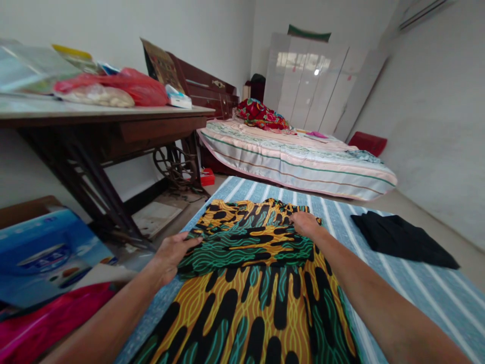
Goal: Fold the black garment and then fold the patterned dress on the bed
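A dress-like garment [242,298] with a black, yellow and green wavy print lies spread on a blue bedsheet with white stripes [394,288]. Its upper part is doubled over into a band across the body. At the left end of that band, my left hand [176,253] pinches the cloth between thumb and fingers. My right hand [304,223] is closed on fabric near the upper right of the garment, its fingertips partly hidden. The lower part of the garment runs toward me and out of view.
Folded black cloth [403,237] lies on the right of the striped sheet. Along the left stand a sewing-machine table [151,119] with bags on top, a blue box [53,258] and pink cloth [56,318]. A larger bed [295,162] and white wardrobe [303,86] are behind.
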Demonstrator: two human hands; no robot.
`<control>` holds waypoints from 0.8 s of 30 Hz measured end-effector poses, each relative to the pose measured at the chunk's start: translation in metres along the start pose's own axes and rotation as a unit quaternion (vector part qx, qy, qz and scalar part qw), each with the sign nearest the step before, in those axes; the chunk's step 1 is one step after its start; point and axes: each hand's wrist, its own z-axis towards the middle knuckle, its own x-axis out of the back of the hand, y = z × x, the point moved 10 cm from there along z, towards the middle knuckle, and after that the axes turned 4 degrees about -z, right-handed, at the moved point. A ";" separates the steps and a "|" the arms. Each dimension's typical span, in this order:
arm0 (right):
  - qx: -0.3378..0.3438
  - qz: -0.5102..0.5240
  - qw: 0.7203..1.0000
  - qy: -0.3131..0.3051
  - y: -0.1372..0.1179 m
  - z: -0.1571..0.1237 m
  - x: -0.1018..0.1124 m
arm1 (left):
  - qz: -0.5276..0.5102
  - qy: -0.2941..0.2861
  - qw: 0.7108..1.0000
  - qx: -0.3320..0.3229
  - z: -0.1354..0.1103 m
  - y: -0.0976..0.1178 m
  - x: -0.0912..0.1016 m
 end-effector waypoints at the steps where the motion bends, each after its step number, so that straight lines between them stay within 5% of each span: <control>1: 0.001 -0.003 1.000 -0.001 0.000 0.000 0.000 | -0.018 -0.012 1.000 0.023 -0.001 -0.004 -0.002; 4: -0.005 -0.010 1.000 0.001 0.000 0.000 0.000 | -0.069 -0.040 0.995 0.053 -0.005 -0.008 -0.006; 12: -0.049 -0.008 0.999 0.020 0.011 -0.001 0.000 | -0.109 -0.068 0.991 -0.042 -0.009 0.019 -0.007; 20: -0.073 -0.002 0.997 0.028 0.013 -0.003 0.001 | 0.024 -0.071 0.982 -0.172 0.001 0.020 -0.002; 24: -0.075 0.000 0.997 0.032 0.012 -0.005 0.001 | 0.038 -0.120 0.972 -0.197 -0.005 0.030 -0.010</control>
